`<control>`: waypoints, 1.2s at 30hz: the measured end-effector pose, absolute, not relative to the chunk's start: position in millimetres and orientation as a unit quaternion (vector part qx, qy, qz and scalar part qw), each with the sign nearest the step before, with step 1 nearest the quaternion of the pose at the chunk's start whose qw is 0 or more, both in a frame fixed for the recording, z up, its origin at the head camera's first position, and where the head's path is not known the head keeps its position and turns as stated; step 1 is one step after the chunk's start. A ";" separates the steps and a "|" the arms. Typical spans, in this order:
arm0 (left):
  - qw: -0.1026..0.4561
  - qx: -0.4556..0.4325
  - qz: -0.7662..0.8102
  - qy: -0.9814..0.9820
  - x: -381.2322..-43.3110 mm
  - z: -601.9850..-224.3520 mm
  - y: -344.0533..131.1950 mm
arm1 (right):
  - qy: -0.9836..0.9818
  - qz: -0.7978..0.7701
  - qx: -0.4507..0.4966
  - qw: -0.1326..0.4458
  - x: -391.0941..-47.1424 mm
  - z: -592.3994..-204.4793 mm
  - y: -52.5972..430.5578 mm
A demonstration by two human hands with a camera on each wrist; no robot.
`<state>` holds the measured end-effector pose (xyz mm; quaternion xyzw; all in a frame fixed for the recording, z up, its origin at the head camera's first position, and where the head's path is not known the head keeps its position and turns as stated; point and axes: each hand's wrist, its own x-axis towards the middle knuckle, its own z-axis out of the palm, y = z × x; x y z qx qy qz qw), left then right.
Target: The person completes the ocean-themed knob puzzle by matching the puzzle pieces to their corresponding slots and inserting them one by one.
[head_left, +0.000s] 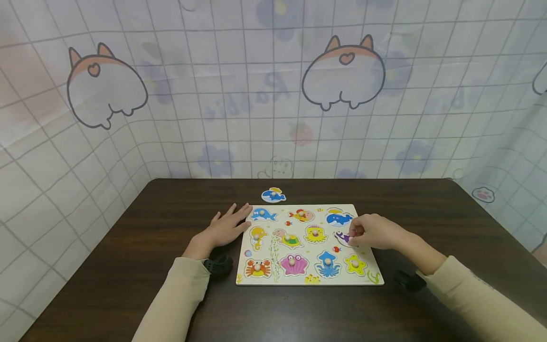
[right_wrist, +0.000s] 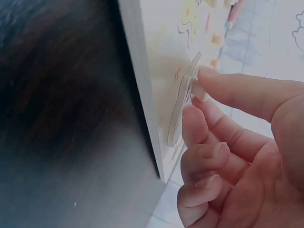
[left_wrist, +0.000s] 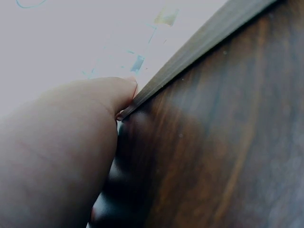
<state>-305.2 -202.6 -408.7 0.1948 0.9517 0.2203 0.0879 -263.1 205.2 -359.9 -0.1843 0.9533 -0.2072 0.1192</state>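
A wooden sea-animal puzzle board (head_left: 266, 248) lies on the dark table. My right hand (head_left: 378, 232) is over the board's right side, its thumb and fingertips pinching the wooden knob (right_wrist: 199, 91) of a purple sea-animal puzzle piece (head_left: 342, 236). In the right wrist view that piece sits close against the board's face, slightly tilted. My left hand (head_left: 226, 228) lies at the board's left edge with fingers spread, its thumb resting on the edge. Behind the board lies a loose blue whale piece (head_left: 273, 195); a whale picture without a knob (head_left: 339, 219) shows at the board's upper right.
Several knobbed pieces are in the board, among them a crab (head_left: 258, 268), a pink shell (head_left: 294, 264), a squid (head_left: 327, 265) and a starfish (head_left: 355, 265). The table (head_left: 316, 313) extends around the board. A patterned cloth (head_left: 239, 95) hangs behind it.
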 end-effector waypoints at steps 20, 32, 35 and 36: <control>0.089 0.196 0.218 0.952 -304.7 -408.8 -202.7 | 0.952 -0.204 -0.198 0.115 -262.8 -359.2 204.8; 0.087 0.201 0.216 0.951 -305.3 -409.4 -204.3 | 0.957 -0.183 -0.195 0.112 -263.4 -357.3 202.0; 0.088 0.200 0.218 0.951 -304.9 -409.1 -204.2 | 0.961 -0.169 -0.192 0.107 -263.1 -355.3 200.9; 0.089 0.200 0.218 0.951 -304.8 -409.0 -204.1 | 0.962 -0.166 -0.190 0.107 -262.9 -355.0 200.3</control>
